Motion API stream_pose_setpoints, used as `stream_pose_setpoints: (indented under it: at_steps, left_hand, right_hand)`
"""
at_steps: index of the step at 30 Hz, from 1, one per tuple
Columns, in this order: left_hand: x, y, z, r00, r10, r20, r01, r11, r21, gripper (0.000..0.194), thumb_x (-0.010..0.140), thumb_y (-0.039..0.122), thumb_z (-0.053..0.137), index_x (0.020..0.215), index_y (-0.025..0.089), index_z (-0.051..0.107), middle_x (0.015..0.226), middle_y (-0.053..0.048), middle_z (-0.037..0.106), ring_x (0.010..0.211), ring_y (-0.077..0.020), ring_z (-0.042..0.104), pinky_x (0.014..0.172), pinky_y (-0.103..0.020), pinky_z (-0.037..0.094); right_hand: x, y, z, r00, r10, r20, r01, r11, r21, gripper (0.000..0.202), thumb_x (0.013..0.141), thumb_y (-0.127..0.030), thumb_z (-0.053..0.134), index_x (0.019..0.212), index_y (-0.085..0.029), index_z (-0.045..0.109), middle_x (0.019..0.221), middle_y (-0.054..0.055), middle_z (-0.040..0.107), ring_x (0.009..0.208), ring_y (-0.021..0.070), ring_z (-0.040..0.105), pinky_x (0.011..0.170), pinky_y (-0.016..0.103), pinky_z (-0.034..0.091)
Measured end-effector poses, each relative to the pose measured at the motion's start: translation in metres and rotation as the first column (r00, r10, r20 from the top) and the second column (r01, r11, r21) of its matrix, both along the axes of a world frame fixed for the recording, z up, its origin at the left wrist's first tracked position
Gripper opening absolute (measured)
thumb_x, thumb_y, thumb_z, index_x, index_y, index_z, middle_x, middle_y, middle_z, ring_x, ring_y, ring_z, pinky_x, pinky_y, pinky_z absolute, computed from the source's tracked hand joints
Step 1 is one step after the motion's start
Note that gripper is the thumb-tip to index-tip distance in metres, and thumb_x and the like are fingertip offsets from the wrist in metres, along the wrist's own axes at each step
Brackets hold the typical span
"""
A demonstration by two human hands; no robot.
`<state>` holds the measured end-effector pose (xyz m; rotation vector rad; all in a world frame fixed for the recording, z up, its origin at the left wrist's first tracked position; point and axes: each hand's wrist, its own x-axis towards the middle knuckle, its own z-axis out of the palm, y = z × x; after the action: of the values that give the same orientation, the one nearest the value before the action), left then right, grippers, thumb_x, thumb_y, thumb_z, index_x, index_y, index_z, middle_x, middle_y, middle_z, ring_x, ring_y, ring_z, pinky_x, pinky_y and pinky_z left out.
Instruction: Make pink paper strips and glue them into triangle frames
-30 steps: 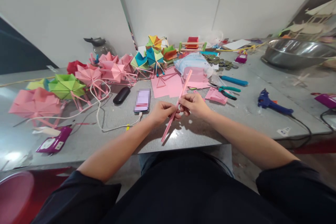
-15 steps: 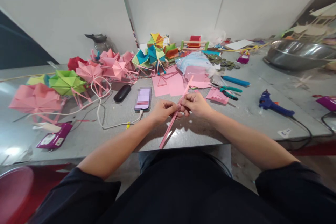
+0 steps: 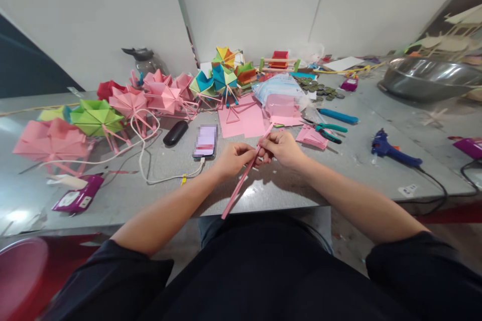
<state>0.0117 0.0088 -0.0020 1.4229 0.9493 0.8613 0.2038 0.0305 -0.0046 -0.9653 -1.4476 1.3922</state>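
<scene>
A long, thin pink paper strip (image 3: 238, 189) slants from the lower left up to the upper right between my hands, above the front of the grey table (image 3: 293, 188). My left hand (image 3: 241, 156) pinches it near its middle from the left. Close against it, my right hand (image 3: 277, 148) pinches the strip's upper part, with its short end sticking out past the fingers. Flat pink paper sheets (image 3: 253, 121) lie just beyond my hands, and a stack of small pink pieces (image 3: 312, 137) is to the right of them.
A phone (image 3: 205, 140) on a white cable and a black case (image 3: 175, 133) lie left. Folded paper umbrellas (image 3: 52, 140) line the left. Pliers (image 3: 328, 131), a blue cutter (image 3: 338, 116), a blue glue gun (image 3: 395, 149) and a metal bowl (image 3: 429, 80) are at right.
The pink strip has slid down and left through my fingers, so its lower end reaches farther and less sticks out at the top. Both hands stay nearly in place.
</scene>
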Motion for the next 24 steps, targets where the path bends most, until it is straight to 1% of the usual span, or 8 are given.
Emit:
stream_pose_setpoints:
  at_steps: [3,6,9,13,16,19,24]
  left_hand:
    - [0.0005,0.0013,0.0008,1.0,-0.003,0.022,0.003,1.0,-0.017,0.032,0.089,0.042,0.079,0.075,0.014,0.074,0.072,-0.008,0.077,0.064,-0.0164,0.072,0.067,-0.031,0.059]
    - [-0.0009,0.0018,0.0,0.999,0.014,0.032,-0.013,1.0,-0.024,0.03,0.086,0.042,0.08,0.076,0.014,0.074,0.068,-0.006,0.076,0.06,-0.0153,0.071,0.065,-0.029,0.059]
    - [-0.003,0.0015,-0.0012,0.999,0.03,0.029,-0.03,0.999,-0.023,0.03,0.082,0.04,0.083,0.073,0.014,0.074,0.066,-0.005,0.075,0.058,-0.015,0.07,0.062,-0.028,0.058]
    - [-0.0036,0.0011,-0.0017,0.999,0.034,0.032,-0.033,0.999,-0.035,0.03,0.079,0.04,0.086,0.072,0.013,0.075,0.065,-0.006,0.076,0.058,-0.0157,0.071,0.062,-0.028,0.059]
    - [-0.0018,0.0018,-0.0008,0.998,0.024,0.057,-0.021,0.998,-0.052,0.034,0.079,0.046,0.086,0.077,0.013,0.076,0.07,-0.007,0.078,0.061,-0.0169,0.073,0.065,-0.03,0.061]
    - [-0.0005,0.0026,0.0007,0.996,0.024,0.08,-0.02,0.998,-0.055,0.04,0.079,0.052,0.087,0.077,0.013,0.075,0.071,-0.007,0.078,0.062,-0.0162,0.073,0.065,-0.03,0.06]
    - [-0.0026,0.0029,0.0006,0.995,0.038,0.088,-0.032,0.997,-0.069,0.039,0.076,0.049,0.09,0.075,0.013,0.074,0.065,-0.005,0.075,0.057,-0.0147,0.07,0.065,-0.03,0.061]
  right_hand:
    - [-0.0032,-0.0042,-0.0003,1.0,0.011,-0.009,-0.011,1.0,-0.005,0.055,0.071,-0.066,0.089,0.065,-0.016,0.067,0.057,0.005,0.07,0.043,0.0121,0.062,0.042,0.023,0.05]
    - [-0.0031,-0.006,0.0014,1.0,0.014,-0.022,-0.015,1.0,-0.015,0.055,0.068,-0.066,0.091,0.068,-0.016,0.069,0.059,0.004,0.071,0.042,0.0116,0.061,0.042,0.023,0.051]
    - [0.0004,-0.0035,0.0039,0.998,-0.02,-0.051,0.019,1.0,-0.022,0.057,0.066,-0.068,0.092,0.072,-0.016,0.07,0.062,0.004,0.072,0.043,0.0109,0.061,0.042,0.022,0.05]
    - [0.0043,0.0017,0.0051,0.994,-0.068,-0.086,0.067,0.998,-0.015,0.061,0.065,-0.072,0.09,0.07,-0.017,0.067,0.063,0.005,0.073,0.044,0.0113,0.062,0.04,0.022,0.048]
    - [0.0011,0.0001,0.0033,0.995,-0.05,-0.086,0.049,0.999,-0.011,0.059,0.065,-0.071,0.091,0.069,-0.016,0.067,0.063,0.007,0.073,0.046,0.013,0.063,0.042,0.023,0.05]
    - [-0.0043,-0.0045,0.0008,0.997,-0.022,-0.08,0.021,1.0,-0.017,0.058,0.065,-0.069,0.092,0.067,-0.016,0.068,0.06,0.006,0.071,0.045,0.0126,0.062,0.044,0.024,0.052]
    - [-0.0025,-0.0035,0.0006,0.995,-0.031,-0.09,0.029,0.999,-0.025,0.054,0.068,-0.065,0.091,0.071,-0.017,0.068,0.063,0.004,0.072,0.044,0.011,0.061,0.044,0.023,0.052]
